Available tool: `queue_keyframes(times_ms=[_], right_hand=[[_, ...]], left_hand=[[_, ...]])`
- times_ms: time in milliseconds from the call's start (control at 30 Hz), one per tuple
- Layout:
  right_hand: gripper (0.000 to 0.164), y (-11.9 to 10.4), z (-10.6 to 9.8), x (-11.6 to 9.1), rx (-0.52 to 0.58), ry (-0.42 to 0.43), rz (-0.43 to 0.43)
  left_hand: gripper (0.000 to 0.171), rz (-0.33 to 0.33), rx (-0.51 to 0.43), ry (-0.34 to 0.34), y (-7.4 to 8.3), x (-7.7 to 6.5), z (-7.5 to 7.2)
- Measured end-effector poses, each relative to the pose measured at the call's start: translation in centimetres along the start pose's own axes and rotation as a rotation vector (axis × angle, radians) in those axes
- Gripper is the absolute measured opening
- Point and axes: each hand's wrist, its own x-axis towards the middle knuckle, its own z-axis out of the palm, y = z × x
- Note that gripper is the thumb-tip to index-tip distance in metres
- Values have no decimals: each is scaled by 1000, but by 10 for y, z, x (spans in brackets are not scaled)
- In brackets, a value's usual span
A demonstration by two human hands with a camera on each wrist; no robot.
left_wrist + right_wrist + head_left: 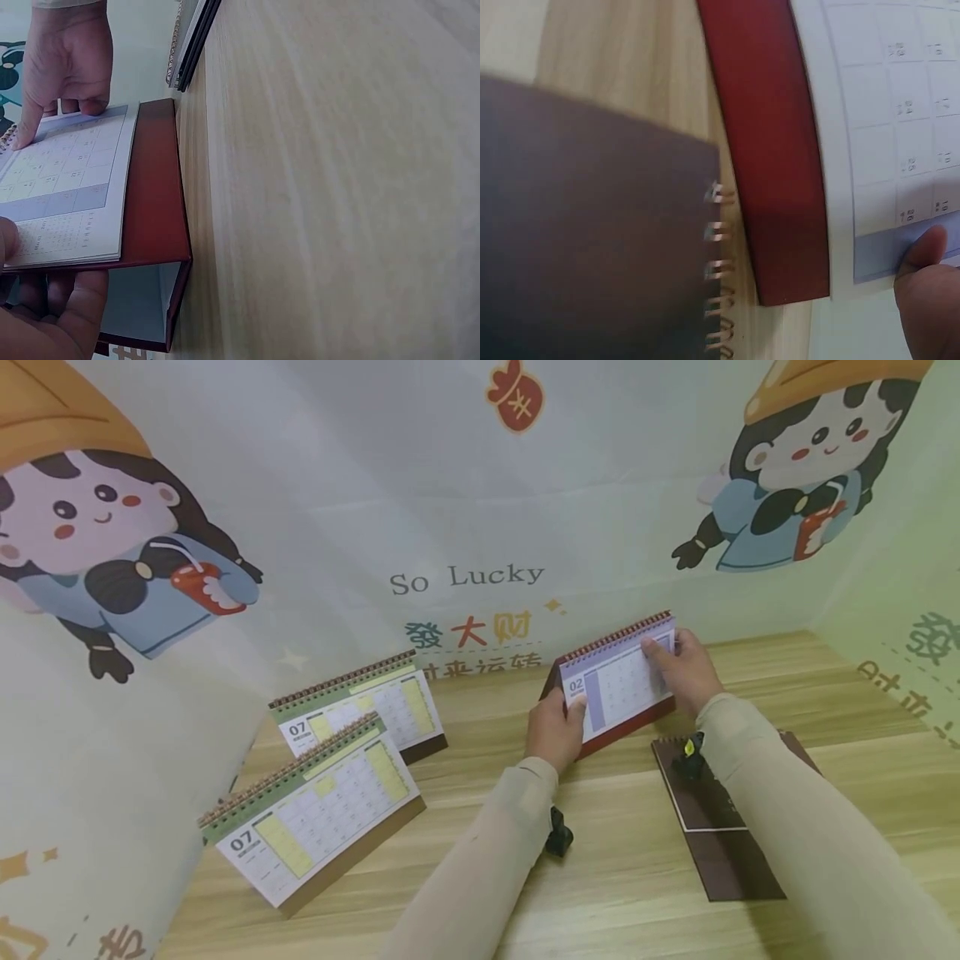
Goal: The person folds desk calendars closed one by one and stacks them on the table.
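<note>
A desk calendar [618,689] with a purple-edged "02" page and a red base stands tent-like on the table. My left hand [553,728] grips its left end, thumb on the page; the left wrist view shows the fingers [82,304] of that hand behind the stand. At the opposite end my right hand [688,670] holds the calendar, its thumb pressed on the page near the top binding. In the right wrist view, that thumb [928,247] lies over the purple strip of the page, above the red base [769,150].
Two green-and-yellow "07" calendars stand at the left, one nearer [322,818] and one behind [397,710]. Flat on the wooden table [600,877] beneath my right forearm lies a dark brown spiral-bound calendar [727,860]. A printed cloth backdrop [337,527] rises behind.
</note>
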Motion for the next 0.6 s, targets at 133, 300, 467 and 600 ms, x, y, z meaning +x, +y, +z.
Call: queue_keyframes(times_ms=[133, 300, 467, 600], right_hand=[[68, 0, 0, 1, -8, -27, -6], [69, 2, 0, 3, -11, -36, -12], [69, 2, 0, 3, -15, -46, -32], [70, 2, -2, 3, -24, -54, -27]], left_hand=[[24, -1, 9, 0, -1, 0, 1], [25, -2, 20, 0, -1, -1, 2], [25, 18, 34, 9, -1, -3, 5], [25, 41, 39, 14, 0, -5, 6]])
